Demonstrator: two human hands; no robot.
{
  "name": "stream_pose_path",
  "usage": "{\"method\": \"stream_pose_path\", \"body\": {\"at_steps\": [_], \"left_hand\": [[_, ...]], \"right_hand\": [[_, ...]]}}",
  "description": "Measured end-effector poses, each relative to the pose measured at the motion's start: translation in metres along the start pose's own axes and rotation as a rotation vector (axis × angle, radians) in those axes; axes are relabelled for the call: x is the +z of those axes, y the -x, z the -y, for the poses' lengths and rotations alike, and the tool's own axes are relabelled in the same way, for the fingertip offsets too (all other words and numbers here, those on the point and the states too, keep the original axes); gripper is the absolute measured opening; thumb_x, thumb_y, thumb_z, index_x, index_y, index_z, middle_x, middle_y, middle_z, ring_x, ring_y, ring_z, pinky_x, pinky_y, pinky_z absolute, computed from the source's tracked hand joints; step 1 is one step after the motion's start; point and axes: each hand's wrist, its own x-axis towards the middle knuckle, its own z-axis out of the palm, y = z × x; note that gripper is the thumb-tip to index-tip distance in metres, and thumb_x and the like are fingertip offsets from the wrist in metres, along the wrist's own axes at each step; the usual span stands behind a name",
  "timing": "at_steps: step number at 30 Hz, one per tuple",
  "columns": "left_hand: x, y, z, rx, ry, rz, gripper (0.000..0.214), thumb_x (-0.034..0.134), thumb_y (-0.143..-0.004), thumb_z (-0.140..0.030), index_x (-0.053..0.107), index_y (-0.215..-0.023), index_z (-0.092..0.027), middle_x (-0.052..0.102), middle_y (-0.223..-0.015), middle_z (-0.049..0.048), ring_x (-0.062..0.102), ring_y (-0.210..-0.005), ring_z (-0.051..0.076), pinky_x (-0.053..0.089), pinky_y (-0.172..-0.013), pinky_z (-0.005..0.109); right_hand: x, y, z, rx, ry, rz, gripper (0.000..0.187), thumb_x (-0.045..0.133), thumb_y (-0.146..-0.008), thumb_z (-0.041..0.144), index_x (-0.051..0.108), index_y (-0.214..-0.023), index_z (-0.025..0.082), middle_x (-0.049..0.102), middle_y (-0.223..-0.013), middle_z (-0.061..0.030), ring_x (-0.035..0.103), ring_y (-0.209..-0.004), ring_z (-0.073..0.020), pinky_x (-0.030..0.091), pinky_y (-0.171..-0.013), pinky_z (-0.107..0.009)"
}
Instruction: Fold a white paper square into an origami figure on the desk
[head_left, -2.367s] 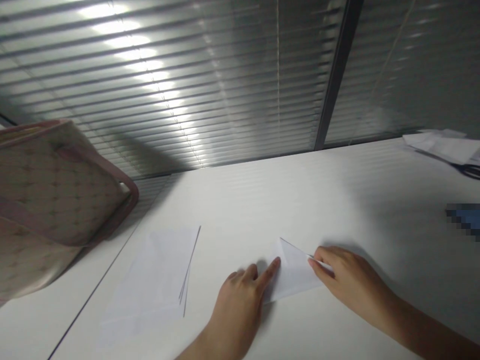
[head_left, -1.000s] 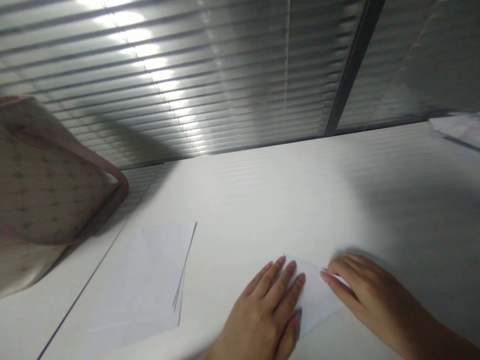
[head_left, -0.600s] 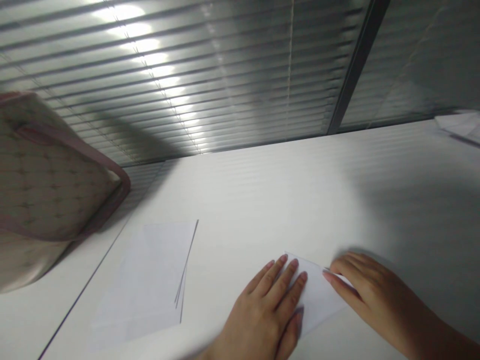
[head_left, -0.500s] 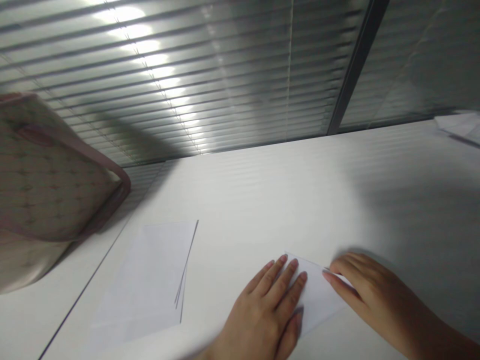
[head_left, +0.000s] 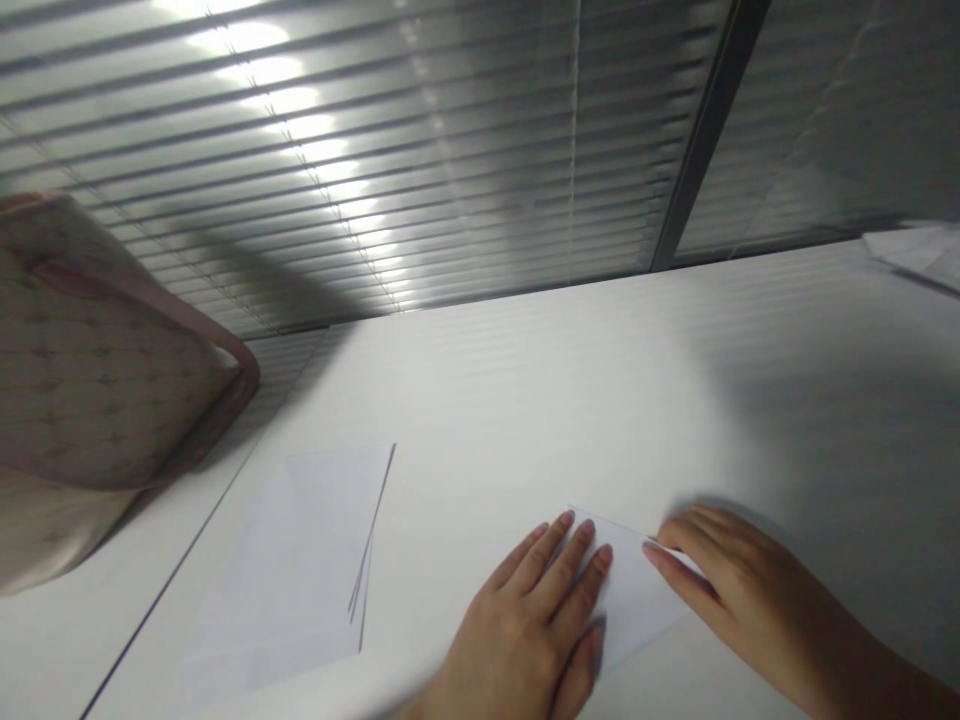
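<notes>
A small folded white paper (head_left: 634, 595) lies on the white table (head_left: 570, 400) near the front edge. My left hand (head_left: 536, 620) rests flat on the paper's left part, fingers stretched out and close together. My right hand (head_left: 731, 590) presses its fingertips on the paper's right edge, fingers slightly curled; the wrist runs off to the lower right. Most of the paper is hidden under the two hands.
A short stack of white sheets (head_left: 300, 560) lies to the left. A pink patterned bag (head_left: 97, 390) stands at the far left. Window blinds (head_left: 420, 150) rise behind the table. More papers (head_left: 919, 250) lie at the far right edge.
Since the oldest frame my left hand has gone from one pointing finger to a flat palm on the paper. Over the last second both hands have stayed still.
</notes>
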Motion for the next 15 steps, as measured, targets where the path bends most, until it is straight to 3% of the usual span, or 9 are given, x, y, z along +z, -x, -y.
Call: {"method": "stream_pose_path", "body": {"at_steps": [8,15], "left_hand": [[0.0,-0.003,0.005,0.034,-0.033,0.003,0.053,0.057,-0.088,-0.022,0.046,-0.138,-0.01,0.051,-0.14,0.0116,0.041,-0.134,0.026,0.043,-0.107,0.037],[-0.001,-0.001,0.007,0.061,-0.071,-0.03,0.051,0.054,-0.088,-0.021,0.047,-0.137,-0.012,0.052,-0.14,0.0098,0.042,-0.134,0.025,0.044,-0.107,0.036]], "right_hand": [[-0.01,0.008,-0.008,0.114,-0.057,0.013,0.025,0.053,-0.092,0.034,0.045,-0.071,0.023,0.051,-0.07,-0.0002,0.052,-0.065,-0.017,0.041,-0.061,-0.032],[-0.016,0.035,-0.022,0.212,-0.072,-0.08,0.012,0.054,-0.09,0.027,0.048,-0.081,0.022,0.053,-0.082,-0.0034,0.055,-0.079,-0.0202,0.044,-0.072,-0.037]]}}
